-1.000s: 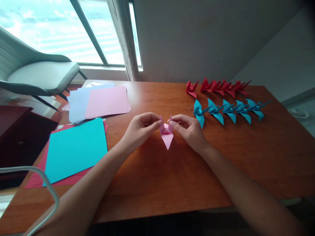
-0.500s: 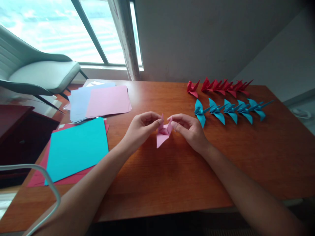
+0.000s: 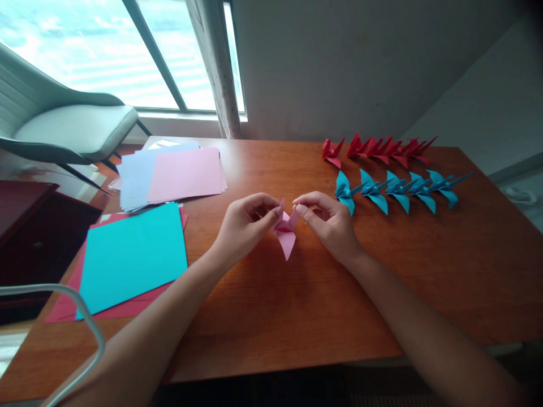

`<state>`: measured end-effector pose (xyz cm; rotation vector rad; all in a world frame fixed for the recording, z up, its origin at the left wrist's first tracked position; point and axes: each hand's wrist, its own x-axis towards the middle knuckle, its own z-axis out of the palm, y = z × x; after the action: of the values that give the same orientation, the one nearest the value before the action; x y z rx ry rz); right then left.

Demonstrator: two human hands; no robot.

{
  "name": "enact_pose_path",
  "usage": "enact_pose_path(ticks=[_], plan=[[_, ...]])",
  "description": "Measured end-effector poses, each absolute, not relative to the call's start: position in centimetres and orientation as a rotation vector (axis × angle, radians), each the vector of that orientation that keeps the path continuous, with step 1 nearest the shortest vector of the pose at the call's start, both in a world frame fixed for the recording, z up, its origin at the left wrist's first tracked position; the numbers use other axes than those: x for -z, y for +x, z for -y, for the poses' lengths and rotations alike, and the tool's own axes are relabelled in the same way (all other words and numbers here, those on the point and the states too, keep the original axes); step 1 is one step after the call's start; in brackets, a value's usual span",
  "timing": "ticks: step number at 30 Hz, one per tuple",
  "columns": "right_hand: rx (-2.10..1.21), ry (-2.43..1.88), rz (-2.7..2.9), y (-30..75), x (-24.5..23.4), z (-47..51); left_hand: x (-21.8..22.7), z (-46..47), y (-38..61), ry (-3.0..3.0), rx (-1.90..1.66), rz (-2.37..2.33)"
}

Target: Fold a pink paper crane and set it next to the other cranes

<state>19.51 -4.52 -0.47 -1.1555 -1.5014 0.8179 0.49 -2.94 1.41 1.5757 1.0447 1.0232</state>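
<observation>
Between my hands, above the middle of the table, is a pink folded paper crane (image 3: 286,237), one pointed wing hanging toward me. My left hand (image 3: 250,223) pinches a narrow upright point on its left side between thumb and fingers. On the other side, my right hand (image 3: 326,223) is closed, with thumb and index finger on the crane's right point. The fingertips partly cover both points, and the far side of the crane is hidden.
Several blue paper cranes (image 3: 373,192) line up at the right, with several red cranes (image 3: 386,151) behind. At the left lie turquoise sheets (image 3: 133,257) over red paper (image 3: 63,302), and pink sheets (image 3: 186,175) farther back. A white curved tube (image 3: 87,314) crosses the lower left. The wooden table (image 3: 322,316) ends before a wall.
The pink crane has turned, so its near wing, earlier pointing down-left, now points almost straight toward me. Both hands keep their pinch and shift slightly right.
</observation>
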Motion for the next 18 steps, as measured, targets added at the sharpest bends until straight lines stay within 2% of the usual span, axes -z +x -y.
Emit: enact_pose_path(ticks=[3,6,18], plan=[[-0.483,-1.156,1.590,19.5,-0.2,5.2,-1.2,3.2,0.5,1.925,-1.101,-1.158],[-0.325,-1.138,1.626,19.4,-0.7,5.8,-1.0,3.7,0.6,2.224,-1.127,-1.193],[-0.334,-1.138,1.712,19.3,-0.7,5.8,-1.0,4.5,0.8,2.458,-1.146,-1.194]])
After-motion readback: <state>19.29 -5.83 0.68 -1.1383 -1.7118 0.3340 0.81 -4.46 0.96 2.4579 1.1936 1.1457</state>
